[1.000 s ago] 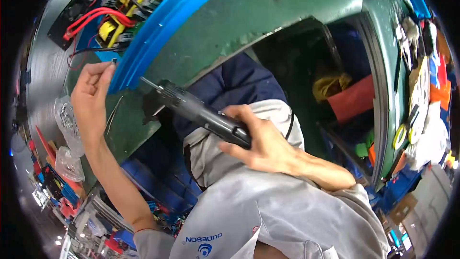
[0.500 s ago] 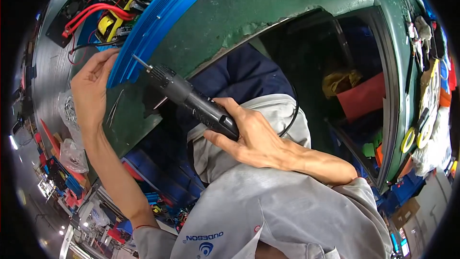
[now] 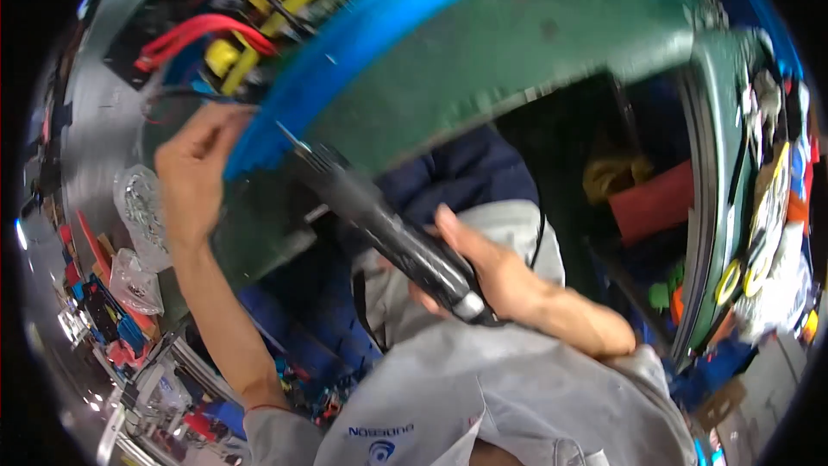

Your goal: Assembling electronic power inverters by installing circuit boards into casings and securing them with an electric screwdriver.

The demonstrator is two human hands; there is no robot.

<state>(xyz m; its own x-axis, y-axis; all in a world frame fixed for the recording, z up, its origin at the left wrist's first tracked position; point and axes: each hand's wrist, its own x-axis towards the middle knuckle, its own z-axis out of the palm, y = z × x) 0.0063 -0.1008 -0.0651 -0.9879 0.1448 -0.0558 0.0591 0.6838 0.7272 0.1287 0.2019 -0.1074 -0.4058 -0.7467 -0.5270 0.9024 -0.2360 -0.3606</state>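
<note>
My right hand [image 3: 509, 280] is wrapped round a black electric screwdriver [image 3: 392, 229], which slants up to the left. Its thin bit ends at the side of a long blue ribbed metal housing [image 3: 319, 78]; blur hides whether the tip touches. At the near left end of that housing, my left hand [image 3: 194, 173] has its fingers curled and pressed together, gripping the edge, with the fingertips partly hidden. Inside the housing sit circuit parts with yellow-wrapped transformers [image 3: 222, 58] and thick red wires [image 3: 203, 28].
The green worktop [image 3: 552, 34] has a worn front edge above my lap. An open drawer [image 3: 703, 173] at the right holds a red sheet [image 3: 655, 203]. Yellow-handled scissors [image 3: 731, 280] lie on the right side; plastic bags [image 3: 138, 280] are at the left.
The view has shifted and blurred. The screwdriver has tilted slightly, and my right hand sits lower on it with its thumb raised. My left hand stays at the housing's end.
</note>
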